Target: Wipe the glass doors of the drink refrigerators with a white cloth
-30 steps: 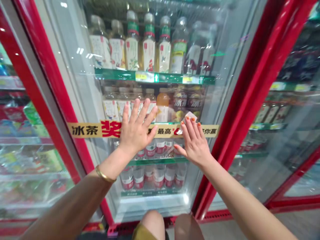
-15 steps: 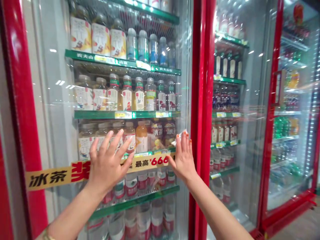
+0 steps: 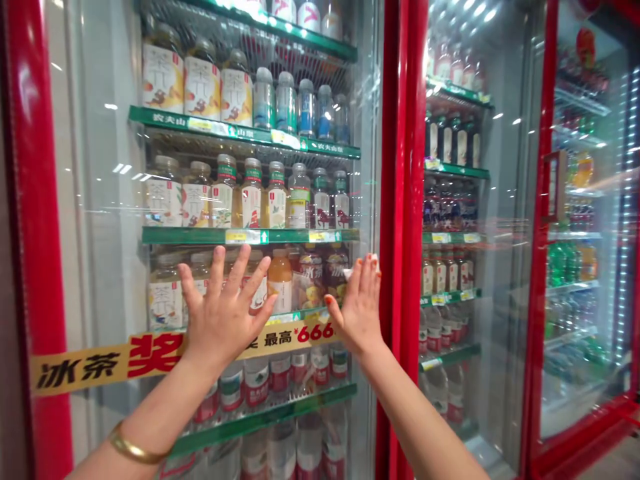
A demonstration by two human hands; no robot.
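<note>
Pressing white paper [image 3: 347,273] to glass [image 3: 103,233] under right hand [image 3: 359,308] with fingers together, well right of left hand [image 3: 220,319] with fingers spread.

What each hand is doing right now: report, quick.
Left hand: open, spread at the glass door, nothing seen in it.
Right hand: open, flat over a white wipe.
</note>
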